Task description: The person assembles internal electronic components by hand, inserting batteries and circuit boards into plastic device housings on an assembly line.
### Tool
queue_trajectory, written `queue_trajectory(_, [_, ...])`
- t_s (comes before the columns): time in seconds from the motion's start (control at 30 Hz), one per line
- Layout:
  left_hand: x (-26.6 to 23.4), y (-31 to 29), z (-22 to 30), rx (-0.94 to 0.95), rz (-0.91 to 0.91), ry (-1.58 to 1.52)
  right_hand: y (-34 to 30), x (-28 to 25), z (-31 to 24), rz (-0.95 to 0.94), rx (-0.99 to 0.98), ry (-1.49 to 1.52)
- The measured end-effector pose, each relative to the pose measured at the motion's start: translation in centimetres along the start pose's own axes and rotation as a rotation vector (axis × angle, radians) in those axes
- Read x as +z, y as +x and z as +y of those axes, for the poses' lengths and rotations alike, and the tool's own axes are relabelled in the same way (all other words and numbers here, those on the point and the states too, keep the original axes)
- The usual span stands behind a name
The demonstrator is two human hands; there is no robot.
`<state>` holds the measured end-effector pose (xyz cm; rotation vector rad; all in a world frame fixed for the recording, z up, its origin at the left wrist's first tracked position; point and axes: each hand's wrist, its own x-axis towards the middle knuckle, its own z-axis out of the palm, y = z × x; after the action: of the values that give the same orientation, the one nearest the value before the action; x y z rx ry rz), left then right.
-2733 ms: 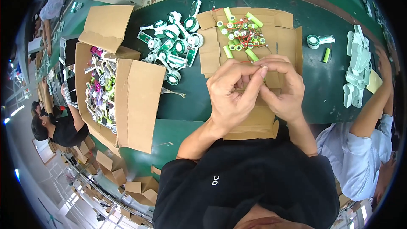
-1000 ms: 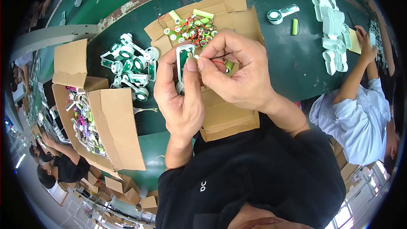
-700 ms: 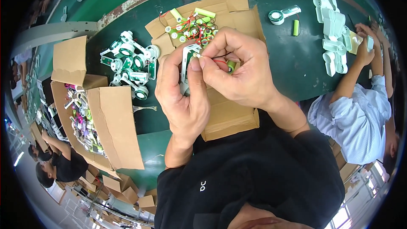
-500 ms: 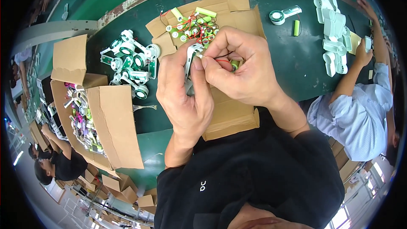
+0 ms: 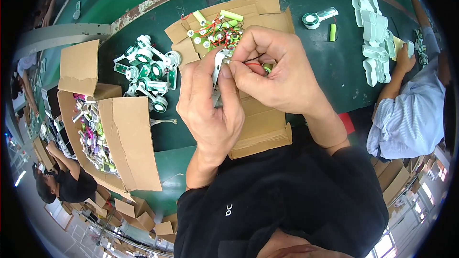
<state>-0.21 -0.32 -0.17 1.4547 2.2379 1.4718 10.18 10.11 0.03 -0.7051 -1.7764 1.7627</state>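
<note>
- White plastic shell piece (image 5: 219,64) sits upright between both hands, above a flattened cardboard sheet (image 5: 260,124) on the green table (image 5: 306,62).
- Left hand (image 5: 210,110) is closed around the shell's lower part, thumb pressed up along its side.
- Right hand (image 5: 277,74) is closed in a pinch at the shell's top, holding a thin red wire (image 5: 253,64) and a small green cylinder (image 5: 267,68) that peeks out under the fingers.
- Judging by this, the wired part is being fitted into the shell and is not yet seated: wire and cylinder are outside the housing, and no cover is on it.
- Just beyond the hands, a heap of loose wired parts (image 5: 215,31) with red leads and yellow-green cells lies on the cardboard, so plenty seem left to fit.
- To the left, a cluster of white-and-green round units (image 5: 148,74) lies on the table; whether these are finished I cannot tell.
- Further left, an open cardboard box (image 5: 129,148) holds mixed coloured pieces (image 5: 93,134).
- At the far right, a row of white shells (image 5: 373,36) lies near another person's hand (image 5: 404,57); that person wears a pale blue shirt.
- One single unit (image 5: 318,17) and a lone green cell (image 5: 333,32) lie apart on the table.
- Fingers hide the joint itself, so the fit cannot be checked.
</note>
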Motion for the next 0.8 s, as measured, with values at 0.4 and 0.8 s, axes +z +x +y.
queue_trajectory(0.4, [0.9,-0.2,-0.2,0.029,0.019,0.024,-0.4,0.4,0.9,0.066,-0.02,0.094])
queue_trajectory(0.8, [-2.3,-0.8,-6.7,-0.038,0.05,0.305,-3.4,-7.9,-0.2,0.206,0.023,-0.354])
